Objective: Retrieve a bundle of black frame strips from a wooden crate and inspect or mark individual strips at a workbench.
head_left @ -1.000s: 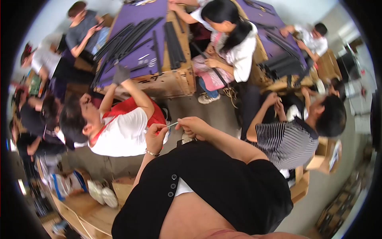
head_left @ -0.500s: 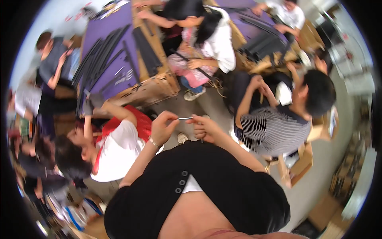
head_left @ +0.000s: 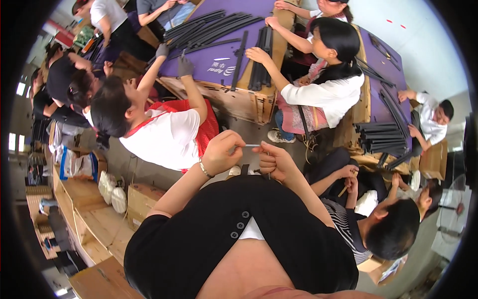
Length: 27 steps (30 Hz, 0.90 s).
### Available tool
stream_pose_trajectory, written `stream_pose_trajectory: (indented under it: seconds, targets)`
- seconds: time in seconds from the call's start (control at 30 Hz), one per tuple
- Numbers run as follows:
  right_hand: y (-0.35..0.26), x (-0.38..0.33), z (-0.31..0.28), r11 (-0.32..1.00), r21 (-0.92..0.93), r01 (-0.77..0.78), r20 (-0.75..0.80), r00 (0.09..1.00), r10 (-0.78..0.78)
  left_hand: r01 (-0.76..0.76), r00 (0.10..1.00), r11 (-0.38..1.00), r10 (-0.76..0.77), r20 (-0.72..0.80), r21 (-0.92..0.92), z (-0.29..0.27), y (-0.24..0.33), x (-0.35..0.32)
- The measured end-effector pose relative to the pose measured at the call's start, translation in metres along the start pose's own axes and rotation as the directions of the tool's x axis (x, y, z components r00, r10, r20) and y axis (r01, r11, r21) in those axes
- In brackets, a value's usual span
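Note:
A short, thin silvery rod (head_left: 252, 145) spans the gap between my two hands, level, in front of my body. My left hand (head_left: 223, 152), with a bracelet at the wrist, pinches its left end between thumb and fingertips. At the other end, my right hand (head_left: 277, 161) has thumb and forefinger closed on the rod, the other fingers curled in. Too little of the rod shows to tell its exact kind. Both hands hang in the air over the floor, touching no table.
Ahead stands a purple-topped wooden table (head_left: 204, 70) with black strips (head_left: 214, 30). A co-worker in a white shirt and red apron (head_left: 169, 132) sits at left, another in white (head_left: 318, 94) ahead. A striped-shirted person (head_left: 348, 224) sits at right. Cartons (head_left: 144, 202) and wooden shelving (head_left: 99, 219) stand at left.
My view has swung left, so tables and people appear farther right. Both my hands still hold the rod in much the same pose. The red-aproned co-worker's gloved hands are now over the table.

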State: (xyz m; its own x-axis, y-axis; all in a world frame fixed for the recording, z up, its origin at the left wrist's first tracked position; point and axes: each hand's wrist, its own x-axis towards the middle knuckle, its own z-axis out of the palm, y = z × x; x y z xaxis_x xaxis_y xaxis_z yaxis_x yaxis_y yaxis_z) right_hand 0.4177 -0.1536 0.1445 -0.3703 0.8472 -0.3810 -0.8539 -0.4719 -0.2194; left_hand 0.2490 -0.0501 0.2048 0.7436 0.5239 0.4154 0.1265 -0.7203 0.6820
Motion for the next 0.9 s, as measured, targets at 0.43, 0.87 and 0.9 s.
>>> stream_pose_trajectory:
  seconds: [0.43,0.87,0.9]
  targets:
    - [0.032,0.058,0.033,0.99,-0.057,-0.126,0.021,0.992,0.128,0.05,0.985,0.995,-0.035,-0.17,0.083,-0.053,-0.022,-0.044]
    - [0.08,0.11,0.076,0.978,-0.11,-0.176,-0.044,0.984,0.172,0.046,0.992,0.998,-0.049,-0.114,-0.033,-0.12,-0.06,-0.089]
    - [0.083,0.114,0.078,0.971,-0.13,-0.202,-0.021,0.979,0.201,0.06,0.989,0.998,-0.064,-0.132,-0.03,-0.125,-0.059,-0.096]
